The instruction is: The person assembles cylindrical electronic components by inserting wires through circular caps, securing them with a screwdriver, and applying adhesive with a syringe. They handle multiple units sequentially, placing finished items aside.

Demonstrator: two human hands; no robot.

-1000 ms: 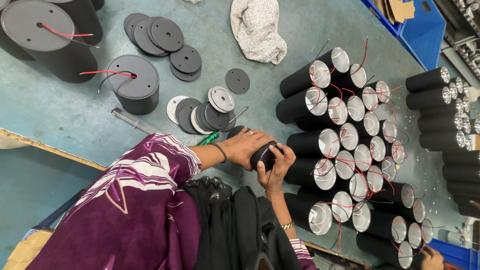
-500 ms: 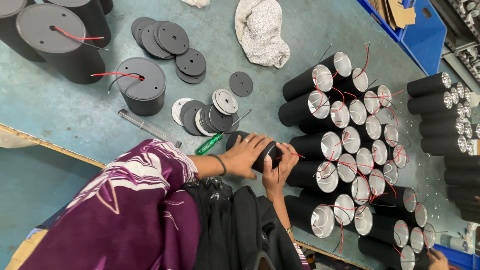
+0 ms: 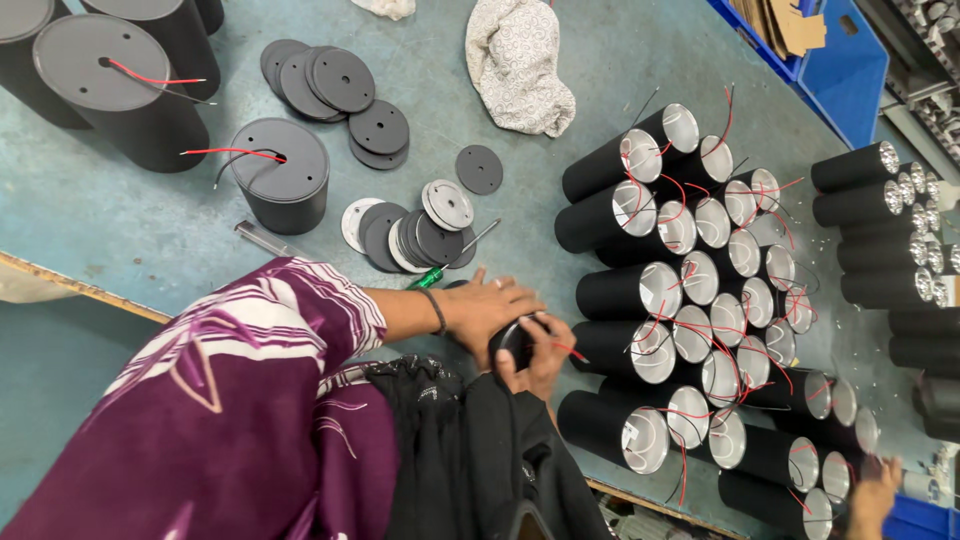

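Right now your left hand [image 3: 490, 305] lies over the top of a small black cylinder [image 3: 515, 340], fingers curled down around it, while your right hand [image 3: 540, 360] cups it from below with the thumb pressed on its end. Both hands are closed on that one piece, which sits at the near edge of the blue-green table [image 3: 120, 220], just in front of your body. A thin red wire [image 3: 570, 350] shows at your right fingertips.

Just right of your hands lies a packed cluster of black tubes [image 3: 700, 300] on their sides, their silver-white open ends facing up toward you and red wires trailing between them. A second group of black tubes [image 3: 880, 220] lies farther right, near the blue bin [image 3: 830, 60].

Just beyond your left hand, a green-handled screwdriver [image 3: 440, 270] rests on the table, its shaft pointing toward a heap of round discs [image 3: 415, 235], some black, some pale grey. More black discs [image 3: 325, 85] lie stacked farther off, with a single one [image 3: 479, 169] apart. A short black drum [image 3: 280, 185] with a red wire stands left of the heap, and larger drums [image 3: 110, 80] stand behind it. A crumpled pale cloth [image 3: 520, 60] lies at the far side. Another person's hand [image 3: 875, 495] shows at the lower right corner.
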